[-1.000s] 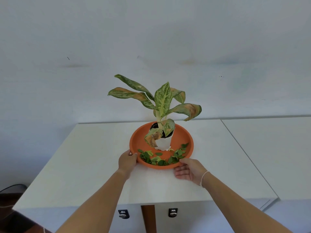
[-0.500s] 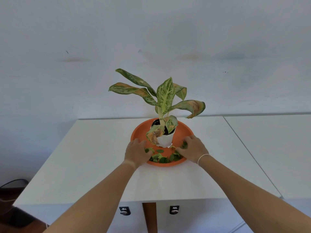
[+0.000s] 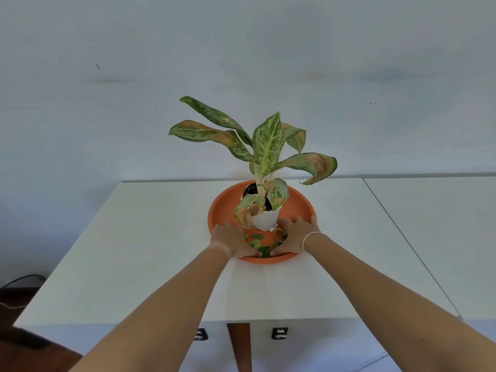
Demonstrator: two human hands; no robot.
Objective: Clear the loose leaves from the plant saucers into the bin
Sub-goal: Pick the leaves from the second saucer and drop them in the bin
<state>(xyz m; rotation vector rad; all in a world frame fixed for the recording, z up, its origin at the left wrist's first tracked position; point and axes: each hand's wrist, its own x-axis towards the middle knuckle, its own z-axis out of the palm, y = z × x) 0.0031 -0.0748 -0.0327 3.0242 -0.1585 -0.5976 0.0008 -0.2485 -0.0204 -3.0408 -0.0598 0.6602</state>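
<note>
An orange plant saucer (image 3: 300,204) stands on the white table (image 3: 139,251), with a white pot (image 3: 265,220) and a speckled leafy plant (image 3: 268,143) in its middle. Small loose green leaves (image 3: 264,244) lie heaped in the saucer's near part. My left hand (image 3: 232,240) and my right hand (image 3: 295,236) rest inside the saucer on either side of the heap, palms facing in, cupped against the leaves. Part of the heap is hidden under the hands. No bin is in view.
A second white table (image 3: 442,224) adjoins on the right, with a narrow seam between. The wall stands right behind the plant. A brown table leg (image 3: 239,347) and two black fittings show below the near edge. A dark cable (image 3: 18,280) lies on the floor at left.
Both hands went from the saucer's near rim into the saucer and swept the scattered leaves inward into a tighter heap between them. The view has moved closer.
</note>
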